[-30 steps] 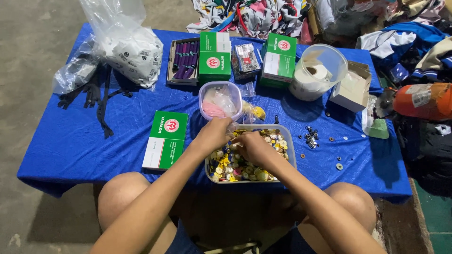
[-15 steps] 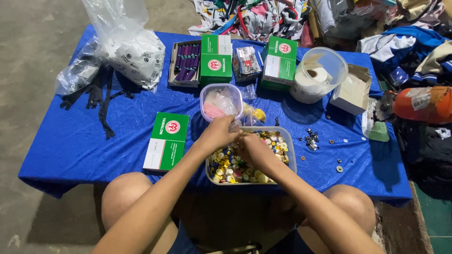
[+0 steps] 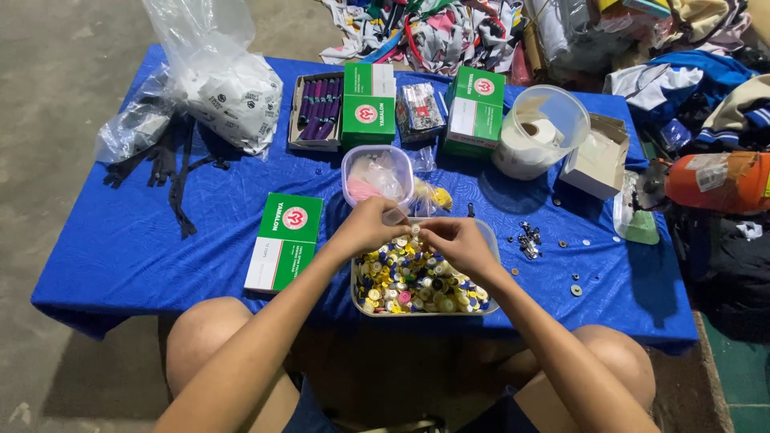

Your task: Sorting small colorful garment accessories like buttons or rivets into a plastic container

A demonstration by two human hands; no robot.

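Both hands have lifted slightly from the buttons, fingertips now meeting over the tray's far edge. Left hand and right hand pinch one small pale button between them, above the clear tray of mixed buttons at lower centre.

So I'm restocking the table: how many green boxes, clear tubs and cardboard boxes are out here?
Green boxes: 3, one by the left arm, two at the back.
Clear tubs: 3, the button tray, the small pink-filled tub, the round tub.
Cardboard boxes: 2, the open purple-filled box, the plain box.
Total: 8.
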